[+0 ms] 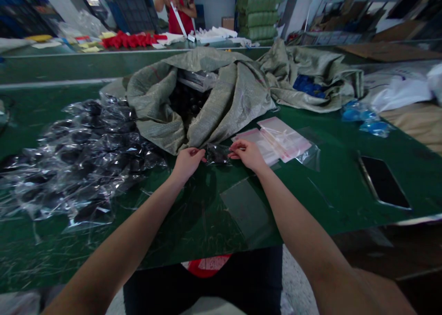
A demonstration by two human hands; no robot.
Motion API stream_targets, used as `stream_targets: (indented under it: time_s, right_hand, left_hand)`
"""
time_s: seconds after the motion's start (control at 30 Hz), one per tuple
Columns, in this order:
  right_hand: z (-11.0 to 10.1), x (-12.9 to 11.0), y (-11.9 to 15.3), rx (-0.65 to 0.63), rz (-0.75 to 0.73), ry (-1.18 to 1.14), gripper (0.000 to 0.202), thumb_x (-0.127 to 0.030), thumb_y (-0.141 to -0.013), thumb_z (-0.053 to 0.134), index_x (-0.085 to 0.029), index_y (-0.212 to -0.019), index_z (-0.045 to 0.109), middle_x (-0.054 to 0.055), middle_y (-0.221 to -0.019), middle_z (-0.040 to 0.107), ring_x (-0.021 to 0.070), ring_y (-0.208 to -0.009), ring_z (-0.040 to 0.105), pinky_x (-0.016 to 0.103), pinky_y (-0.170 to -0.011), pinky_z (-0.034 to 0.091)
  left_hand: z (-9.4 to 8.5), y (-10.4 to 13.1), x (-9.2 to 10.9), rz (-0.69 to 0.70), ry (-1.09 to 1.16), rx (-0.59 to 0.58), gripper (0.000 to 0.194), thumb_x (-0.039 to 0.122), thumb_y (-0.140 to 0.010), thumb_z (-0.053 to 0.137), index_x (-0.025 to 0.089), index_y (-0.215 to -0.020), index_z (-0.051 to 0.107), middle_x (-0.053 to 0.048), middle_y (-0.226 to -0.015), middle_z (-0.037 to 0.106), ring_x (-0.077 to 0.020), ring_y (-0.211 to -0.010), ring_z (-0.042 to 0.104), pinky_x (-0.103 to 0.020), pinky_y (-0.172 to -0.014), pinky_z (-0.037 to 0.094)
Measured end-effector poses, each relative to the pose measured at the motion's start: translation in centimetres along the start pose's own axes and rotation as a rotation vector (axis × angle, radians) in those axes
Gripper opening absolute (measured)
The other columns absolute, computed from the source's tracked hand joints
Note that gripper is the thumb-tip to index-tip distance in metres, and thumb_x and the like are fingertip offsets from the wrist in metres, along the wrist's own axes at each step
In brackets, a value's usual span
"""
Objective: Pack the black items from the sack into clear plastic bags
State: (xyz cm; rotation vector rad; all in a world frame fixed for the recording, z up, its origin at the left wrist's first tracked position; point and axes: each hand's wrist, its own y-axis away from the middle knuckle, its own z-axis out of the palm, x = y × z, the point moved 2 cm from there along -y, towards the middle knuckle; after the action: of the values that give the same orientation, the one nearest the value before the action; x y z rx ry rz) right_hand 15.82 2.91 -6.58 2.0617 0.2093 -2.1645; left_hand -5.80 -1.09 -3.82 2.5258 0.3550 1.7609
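Between my two hands is a clear plastic bag (217, 154) with a dark object inside, just in front of an open woven sack. My left hand (188, 162) pinches the bag's left end, and my right hand (247, 154) pinches its right end. Black rounded things (193, 104) show in the mouth of the woven sack (228, 105). To the left spreads a heap of bagged black items (79, 158). Beside my right hand lie stacks of flat clear bags (283, 137). One loose clear sheet or bag (247, 209) rests under my right forearm.
On the right of the green table (311, 241) lies a phone (384, 181). Behind it are small blue bagged items (368, 117) and a second sack (311, 71) holding something blue. Across the table stands a person in a red apron (177, 13), near red pieces (133, 39).
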Motion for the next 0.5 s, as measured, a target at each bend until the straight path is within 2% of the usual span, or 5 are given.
stream_targets:
  time_s: [0.13, 0.23, 0.4, 0.5]
  right_hand:
    - [0.0, 0.0, -0.1, -0.009, 0.007, 0.006, 0.008, -0.018, -0.079, 0.068, -0.017, -0.078, 0.059, -0.001, -0.076, 0.067, 0.0107, -0.064, 0.071, 0.019, -0.06, 0.06]
    - [0.0, -0.2, 0.0, -0.011, 0.003, 0.02, 0.007, -0.017, -0.079, 0.067, -0.017, -0.079, 0.06, -0.001, -0.077, 0.067, 0.0105, -0.065, 0.071, 0.019, -0.061, 0.06]
    - [0.2, -0.7, 0.3, -0.004, -0.005, 0.042, 0.006, -0.013, -0.08, 0.063, -0.017, -0.079, 0.059, -0.001, -0.077, 0.067, 0.0093, -0.064, 0.07, 0.019, -0.061, 0.059]
    - [0.4, -0.9, 0.3, 0.051, 0.016, 0.076, 0.008, -0.01, -0.079, 0.062, -0.017, -0.08, 0.059, -0.002, -0.071, 0.066, 0.009, -0.059, 0.068, 0.018, -0.057, 0.058]
  left_hand:
    - [-0.3, -0.4, 1.5, -0.156, 0.315, -0.174, 0.039, 0.051, -0.077, 0.059, 0.013, -0.071, 0.058, -0.007, -0.067, 0.067, -0.0016, -0.033, 0.024, -0.02, -0.033, 0.013]
    - [-0.4, -0.8, 2.5, -0.245, 0.379, -0.249, 0.04, 0.052, -0.076, 0.062, 0.012, -0.073, 0.06, -0.01, -0.072, 0.068, -0.0002, -0.034, 0.021, -0.019, -0.033, 0.01]
    - [-0.5, -0.7, 3.3, -0.207, 0.395, -0.326, 0.022, 0.03, -0.071, 0.072, 0.011, -0.076, 0.062, -0.009, -0.078, 0.069, 0.0015, -0.035, 0.022, -0.019, -0.034, 0.008]
    - [-0.4, -0.1, 2.8, -0.178, 0.366, -0.335, 0.02, 0.026, -0.07, 0.074, 0.01, -0.074, 0.063, -0.009, -0.077, 0.069, 0.0015, -0.035, 0.023, -0.019, -0.034, 0.009]
